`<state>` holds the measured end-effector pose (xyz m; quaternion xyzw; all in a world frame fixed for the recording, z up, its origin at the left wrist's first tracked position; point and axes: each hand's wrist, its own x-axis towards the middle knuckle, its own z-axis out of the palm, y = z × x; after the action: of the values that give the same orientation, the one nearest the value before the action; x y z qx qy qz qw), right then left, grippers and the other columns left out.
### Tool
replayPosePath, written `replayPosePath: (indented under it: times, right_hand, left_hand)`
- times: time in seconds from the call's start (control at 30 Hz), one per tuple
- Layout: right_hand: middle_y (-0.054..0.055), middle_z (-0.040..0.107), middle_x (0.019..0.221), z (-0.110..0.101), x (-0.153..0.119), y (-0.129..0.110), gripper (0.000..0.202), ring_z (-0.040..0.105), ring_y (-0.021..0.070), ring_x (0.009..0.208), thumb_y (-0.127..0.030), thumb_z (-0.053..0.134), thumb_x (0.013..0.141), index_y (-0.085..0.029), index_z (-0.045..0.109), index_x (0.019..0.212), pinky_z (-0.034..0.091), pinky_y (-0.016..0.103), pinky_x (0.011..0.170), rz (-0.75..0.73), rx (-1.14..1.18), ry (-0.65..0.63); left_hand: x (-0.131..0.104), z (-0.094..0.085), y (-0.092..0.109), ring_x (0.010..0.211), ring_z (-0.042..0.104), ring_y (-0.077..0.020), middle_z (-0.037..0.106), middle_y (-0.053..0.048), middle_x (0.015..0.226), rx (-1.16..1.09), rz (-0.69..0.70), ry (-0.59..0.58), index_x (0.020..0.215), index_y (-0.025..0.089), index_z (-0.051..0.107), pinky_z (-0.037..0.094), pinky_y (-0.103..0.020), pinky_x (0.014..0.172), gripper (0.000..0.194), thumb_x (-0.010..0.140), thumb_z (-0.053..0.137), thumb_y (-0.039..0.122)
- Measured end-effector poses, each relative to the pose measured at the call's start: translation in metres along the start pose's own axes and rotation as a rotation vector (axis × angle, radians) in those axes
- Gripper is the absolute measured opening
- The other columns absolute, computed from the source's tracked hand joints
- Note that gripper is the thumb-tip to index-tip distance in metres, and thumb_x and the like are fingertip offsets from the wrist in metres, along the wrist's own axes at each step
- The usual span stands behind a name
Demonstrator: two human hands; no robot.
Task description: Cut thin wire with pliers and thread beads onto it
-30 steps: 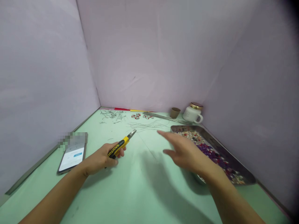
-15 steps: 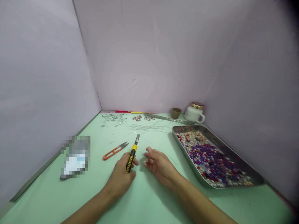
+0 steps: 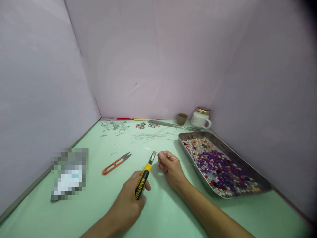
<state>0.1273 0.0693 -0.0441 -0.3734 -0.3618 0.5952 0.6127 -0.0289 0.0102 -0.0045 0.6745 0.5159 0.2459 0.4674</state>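
My left hand [image 3: 132,195] is wrapped round a yellow and black cutter knife [image 3: 144,178], its metal tip pointing up and away. Just right of that tip, my right hand [image 3: 172,168] pinches a thin wire [image 3: 172,157] between thumb and fingers; the wire runs off to the right toward the tray. Orange-handled thread snips [image 3: 115,165] lie on the green table left of the knife. A metal tray [image 3: 210,188] at the right holds purple, red, white and clear beads [image 3: 220,165].
Loose wires [image 3: 151,135], two beaded rings [image 3: 140,125], metal rods [image 3: 173,125] and small wire pieces [image 3: 114,126] lie toward the back. A brown cup [image 3: 182,119] and a lidded white mug [image 3: 200,119] stand back right. A blurred-out object [image 3: 70,178] is at the left.
My right hand's fingers have closed, and a wire now shows in them. The knife has moved right and slightly nearer. The whole view has shifted a little.
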Motion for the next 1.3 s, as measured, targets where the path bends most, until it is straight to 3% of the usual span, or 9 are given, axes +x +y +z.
replayPosePath:
  times: [0.17,0.3,0.5,1.1,1.3]
  right_hand:
    - [-0.002,0.051,0.061,0.002,-0.002,0.0,0.023,0.04,0.0057,0.044,-0.035,0.061,0.07,-0.016,0.064,0.081,0.036,0.021,0.046,-0.001,-0.017,-0.002]
    - [-0.003,0.052,0.058,0.003,-0.003,0.001,0.023,0.038,0.0052,0.042,-0.034,0.062,0.068,-0.015,0.065,0.082,0.036,0.02,0.043,-0.04,-0.044,0.065]
    - [-0.002,0.054,0.058,0.004,-0.005,0.004,0.024,0.038,0.0053,0.039,-0.035,0.061,0.069,-0.014,0.064,0.08,0.035,0.02,0.039,-0.09,-0.078,0.119]
    - [-0.002,0.057,0.061,0.002,-0.003,0.008,0.021,0.04,0.0039,0.037,-0.034,0.059,0.072,-0.015,0.059,0.08,0.037,0.019,0.039,-0.124,-0.115,0.109]
    - [-0.001,0.057,0.061,0.002,-0.003,0.008,0.022,0.04,0.0041,0.036,-0.034,0.059,0.073,-0.014,0.059,0.081,0.035,0.019,0.037,-0.126,-0.129,0.111]
  left_hand:
    - [0.0,-0.001,0.002,0.072,0.046,-0.015,0.049,-0.001,0.085,0.003,0.001,-0.013,0.076,0.02,0.047,0.034,-0.025,0.058,0.028,0.055,0.039,0.004]
    - [0.004,-0.001,-0.008,0.078,0.048,-0.0168,0.052,-0.002,0.086,-0.076,-0.001,-0.033,0.083,0.02,0.05,0.037,-0.026,0.064,0.032,0.056,0.043,0.005]
    - [0.012,-0.002,-0.025,0.074,0.051,-0.0152,0.054,-0.004,0.096,-0.293,-0.197,-0.118,0.108,0.021,0.048,0.039,-0.027,0.064,0.059,0.051,0.052,0.006]
    - [0.009,-0.004,-0.019,0.073,0.05,-0.0137,0.053,-0.004,0.092,-0.319,-0.15,-0.102,0.109,0.02,0.047,0.038,-0.025,0.063,0.056,0.055,0.05,0.005]
    - [0.011,-0.002,-0.022,0.069,0.05,-0.0139,0.053,-0.004,0.086,-0.184,-0.085,-0.079,0.106,0.018,0.049,0.038,-0.025,0.061,0.05,0.057,0.048,0.006]
